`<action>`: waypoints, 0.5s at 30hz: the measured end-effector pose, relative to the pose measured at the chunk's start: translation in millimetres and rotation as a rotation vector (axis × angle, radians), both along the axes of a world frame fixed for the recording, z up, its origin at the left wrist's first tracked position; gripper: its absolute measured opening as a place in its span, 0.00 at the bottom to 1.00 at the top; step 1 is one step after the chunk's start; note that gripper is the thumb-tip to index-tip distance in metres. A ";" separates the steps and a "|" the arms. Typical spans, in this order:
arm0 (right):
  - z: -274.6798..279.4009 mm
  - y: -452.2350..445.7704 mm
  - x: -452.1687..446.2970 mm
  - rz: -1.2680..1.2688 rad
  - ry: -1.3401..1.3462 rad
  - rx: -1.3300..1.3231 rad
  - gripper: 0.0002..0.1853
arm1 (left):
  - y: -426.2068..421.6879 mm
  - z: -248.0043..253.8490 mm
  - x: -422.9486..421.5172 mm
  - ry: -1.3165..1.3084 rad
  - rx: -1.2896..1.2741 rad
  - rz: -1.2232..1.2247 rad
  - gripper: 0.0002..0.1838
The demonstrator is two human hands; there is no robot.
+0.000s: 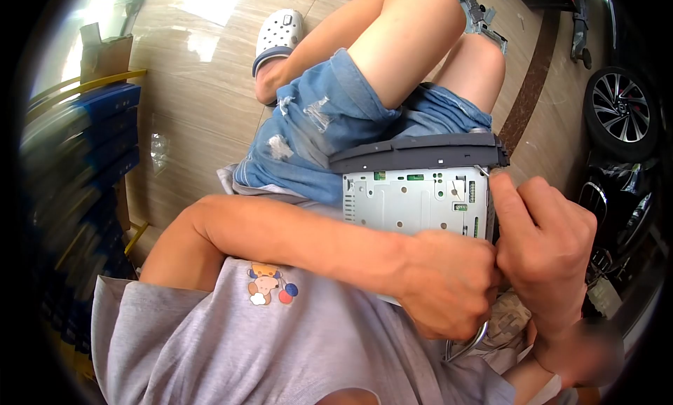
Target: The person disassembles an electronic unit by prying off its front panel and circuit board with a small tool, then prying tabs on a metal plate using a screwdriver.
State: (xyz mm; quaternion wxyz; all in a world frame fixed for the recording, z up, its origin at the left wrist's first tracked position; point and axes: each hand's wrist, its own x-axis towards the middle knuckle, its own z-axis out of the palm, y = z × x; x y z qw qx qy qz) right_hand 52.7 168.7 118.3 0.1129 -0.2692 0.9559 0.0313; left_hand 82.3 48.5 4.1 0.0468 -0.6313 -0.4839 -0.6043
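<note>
Across the person's lap, a boxy electronic unit with a flat, silvery sheet-metal casing [378, 209] is resting against blue denim shorts [280, 170], its lower part disappearing behind the left forearm. Round holes, narrow slots and small rectangular cutouts are piercing the smooth metal, and bits of green circuit board [416, 176] are showing through some of them. Along the casing's far edge, toward the knees, a long, gently curving strip of dark grey matte plastic [420, 153] is running past both corners.

The left hand [452, 282] is clenching into a rounded fist over the casing's near right part; what it is grasping inside I cannot tell. Just below the fist, a shiny, curved piece of metal [471, 342] is protruding. The right hand [543, 240] is bending its fingers beside the casing's right edge, its index finger pointing toward the far right corner, where a thin, bright metal tip [482, 170] is showing; whether the hand is pinching anything I cannot tell.

The denim is fraying into pale threads at its rips, while a soft, greyish-lilac shirt [231, 335] is falling in loose folds nearer the body. Beyond the lap, glossy beige floor tiles [203, 104] are reflecting patches of light.
</note>
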 end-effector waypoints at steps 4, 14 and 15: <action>-3.6 -1.0 -5.5 0.035 0.010 -0.016 0.22 | -2.6 1.1 -0.4 0.030 -0.022 -0.014 0.15; -9.0 -1.0 -29.5 0.160 -0.071 -0.030 0.12 | -3.6 -1.4 -0.2 0.005 -0.002 -0.017 0.15; -12.5 -1.3 -29.1 0.161 -0.048 -0.031 0.12 | -3.7 -1.9 -2.4 0.009 -0.011 -0.039 0.16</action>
